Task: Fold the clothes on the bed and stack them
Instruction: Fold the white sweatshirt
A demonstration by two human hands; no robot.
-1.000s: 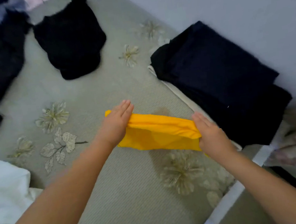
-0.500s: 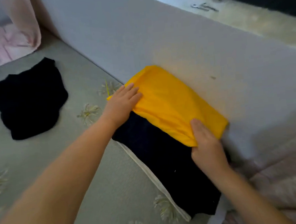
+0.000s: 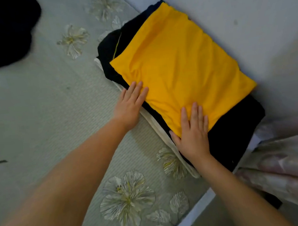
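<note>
The folded yellow garment (image 3: 180,68) lies on top of my stack of dark clothes (image 3: 237,126) at the bed's (image 3: 44,108) edge against the wall (image 3: 244,12). It sits askew, so pressing unevenly could slide it off or topple the stack toward the bed's corner, I think. My left hand (image 3: 129,107) is flat, fingers straight, touching the yellow piece's near-left edge. My right hand (image 3: 193,132) is flat too, fingers extended, pressing its near corner; neither grips anything. A loose dark garment (image 3: 4,32) waits unfolded, well apart
</note>
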